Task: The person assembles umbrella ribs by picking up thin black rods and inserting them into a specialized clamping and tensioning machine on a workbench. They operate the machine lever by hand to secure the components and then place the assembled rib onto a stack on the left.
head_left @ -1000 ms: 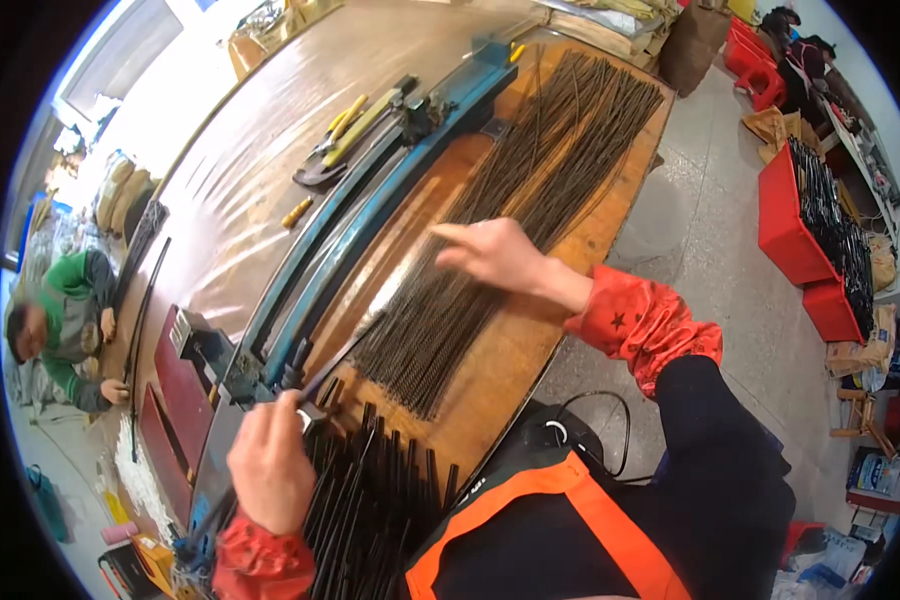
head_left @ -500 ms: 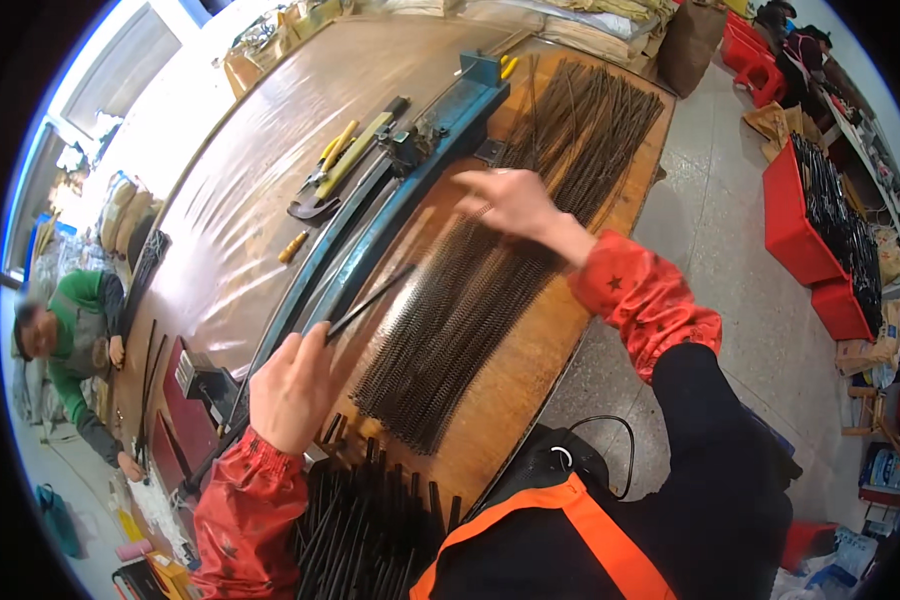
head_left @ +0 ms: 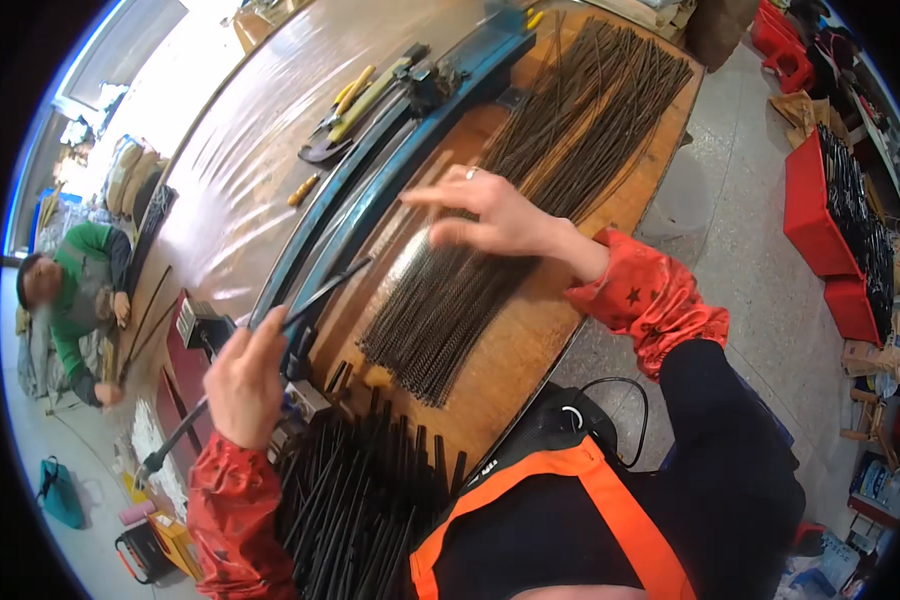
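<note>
My left hand [head_left: 246, 385] grips a thin black rod [head_left: 332, 283], whose end points up and right past my fingers. Below the same hand a dark length [head_left: 185, 430] slants down to the left, seemingly the same rod. Over a bundle of long dark rods with a twisted texture [head_left: 435, 335], my right hand [head_left: 485, 215] is raised with its fingers apart and slightly blurred. It holds nothing, and a ring shows on one finger. Along the left of the bundle runs a blue metal rail [head_left: 370, 210] with a clamp-like fitting [head_left: 432, 88]. Several black tubes [head_left: 355, 500] lie by my left forearm.
Pliers [head_left: 348, 95] and a small wooden-handled tool [head_left: 304, 190] lie beyond the rail on plastic sheeting [head_left: 240, 170]. A co-worker in green [head_left: 80, 290] is at the table's far left. Red crates [head_left: 815, 210] of black parts stand on the floor at right.
My left hand has moved left and down with the rod. My right hand has shifted left and slightly lower, its fingers spreading. The head view has shifted a little.
</note>
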Motion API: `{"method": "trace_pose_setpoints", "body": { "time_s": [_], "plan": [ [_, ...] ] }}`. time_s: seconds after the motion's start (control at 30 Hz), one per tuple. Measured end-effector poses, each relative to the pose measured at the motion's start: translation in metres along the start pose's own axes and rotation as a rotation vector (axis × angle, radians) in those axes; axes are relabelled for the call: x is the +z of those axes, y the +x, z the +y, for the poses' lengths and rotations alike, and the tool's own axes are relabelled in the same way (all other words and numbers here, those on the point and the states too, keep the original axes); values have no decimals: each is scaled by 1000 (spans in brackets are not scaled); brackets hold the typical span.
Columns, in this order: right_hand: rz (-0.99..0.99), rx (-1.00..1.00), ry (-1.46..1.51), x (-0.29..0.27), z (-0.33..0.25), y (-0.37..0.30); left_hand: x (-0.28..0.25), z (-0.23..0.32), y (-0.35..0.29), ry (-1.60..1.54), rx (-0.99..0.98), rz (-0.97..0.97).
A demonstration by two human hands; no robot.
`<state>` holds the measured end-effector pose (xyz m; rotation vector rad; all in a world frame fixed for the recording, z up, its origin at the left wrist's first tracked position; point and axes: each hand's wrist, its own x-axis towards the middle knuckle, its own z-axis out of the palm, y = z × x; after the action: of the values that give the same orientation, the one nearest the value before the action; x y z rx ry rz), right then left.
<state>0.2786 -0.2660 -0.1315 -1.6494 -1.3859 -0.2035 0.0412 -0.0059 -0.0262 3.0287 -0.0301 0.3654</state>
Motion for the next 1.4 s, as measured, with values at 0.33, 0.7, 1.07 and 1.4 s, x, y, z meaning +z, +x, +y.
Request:
{"method": "trace_pose_setpoints", "body": {
  "time_s": [0.33,0.7,1.07,1.4],
  "plan": [
    [101,-111,-25,61,-34,18,-9,-8,-30,40,4,29],
    [-32,183,-48,91,34,24,-81,-102,-105,147,-414,398],
    [174,-304,224,189,-123,136,-101,-87,-214,122,-434,267],
    [-180,-349,115,211,-99,136,-127,-66,-237,131,-529,468]
  ]
}}
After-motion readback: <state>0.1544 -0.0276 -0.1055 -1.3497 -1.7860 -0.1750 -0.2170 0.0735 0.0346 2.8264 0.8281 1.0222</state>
